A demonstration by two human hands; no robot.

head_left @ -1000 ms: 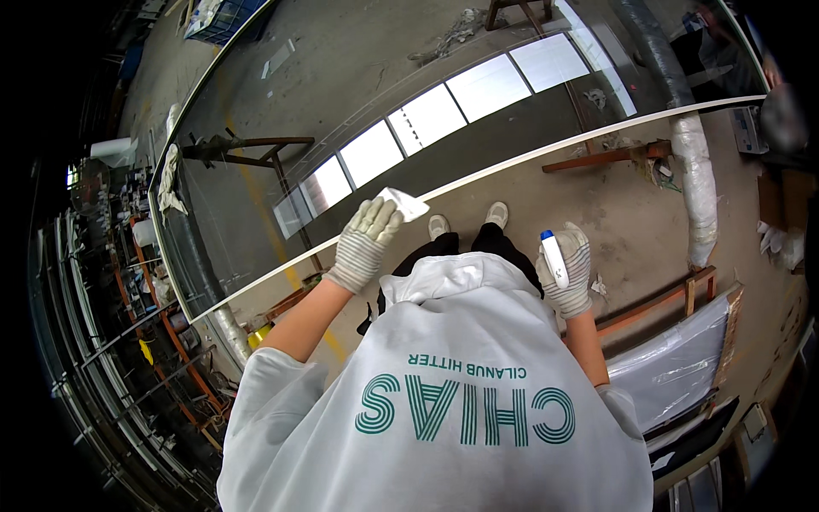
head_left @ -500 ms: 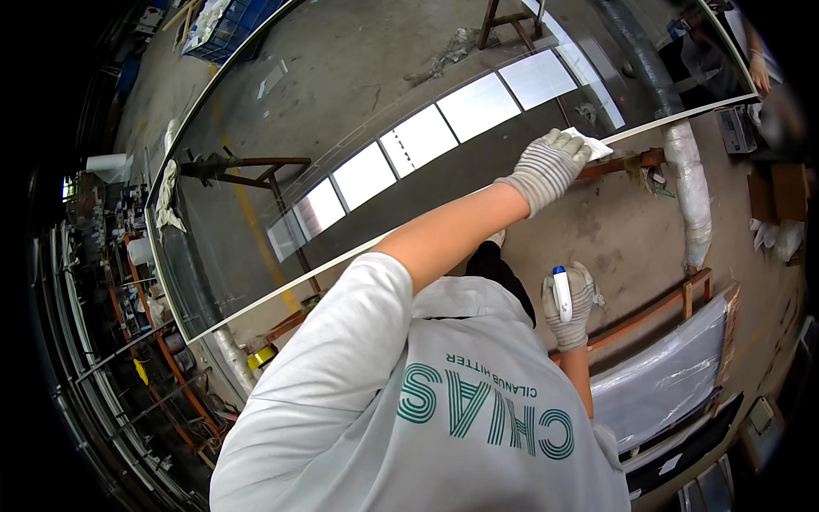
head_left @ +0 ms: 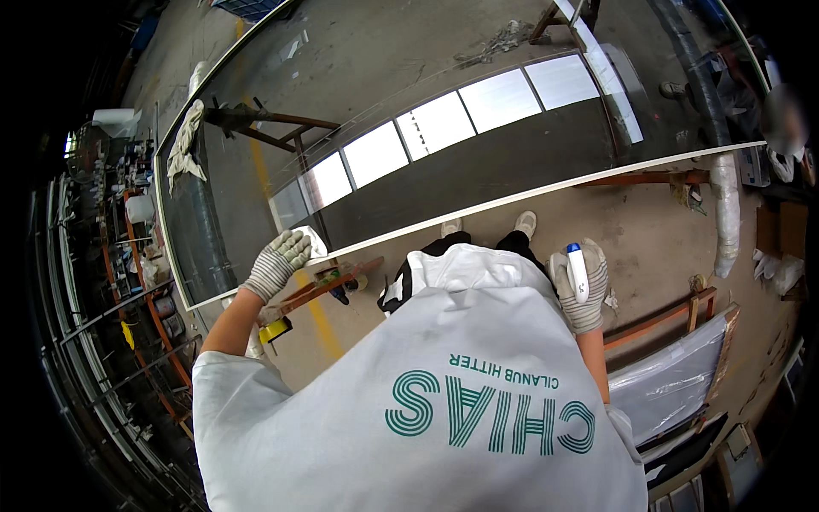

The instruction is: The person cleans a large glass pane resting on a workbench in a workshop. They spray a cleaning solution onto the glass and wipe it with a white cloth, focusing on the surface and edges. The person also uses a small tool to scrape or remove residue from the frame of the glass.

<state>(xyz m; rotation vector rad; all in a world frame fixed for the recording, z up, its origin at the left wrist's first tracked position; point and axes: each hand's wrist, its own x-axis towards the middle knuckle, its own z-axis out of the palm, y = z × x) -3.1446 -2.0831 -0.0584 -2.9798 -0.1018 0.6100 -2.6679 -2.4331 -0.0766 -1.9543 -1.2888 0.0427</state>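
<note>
My left hand [head_left: 280, 262], in a striped knit glove, is at the near edge of a large glass pane [head_left: 375, 205], toward its left end. Its fingers are closed on a folded white cloth [head_left: 317, 244], which lies against the pane's pale edge. The glass mirrors a row of bright panels. My right hand [head_left: 595, 294], gloved the same way, is down by my right side, away from the pane. It grips a slim white object with a blue end [head_left: 577, 273]; its exact kind I cannot make out.
Padded supports [head_left: 725, 213] hold the pane. A cream rag [head_left: 186, 152] hangs over its left side. Below that side are an orange-brown beam [head_left: 316, 290] and a yellow object [head_left: 275, 330]. Racks of long profiles [head_left: 81, 324] stand left; a plastic-wrapped panel [head_left: 670, 367] leans right. Another person is at the far right.
My left hand has swept with the cloth along the near edge from the right part of the pane to its left end. The right hand keeps its hold on the white object.
</note>
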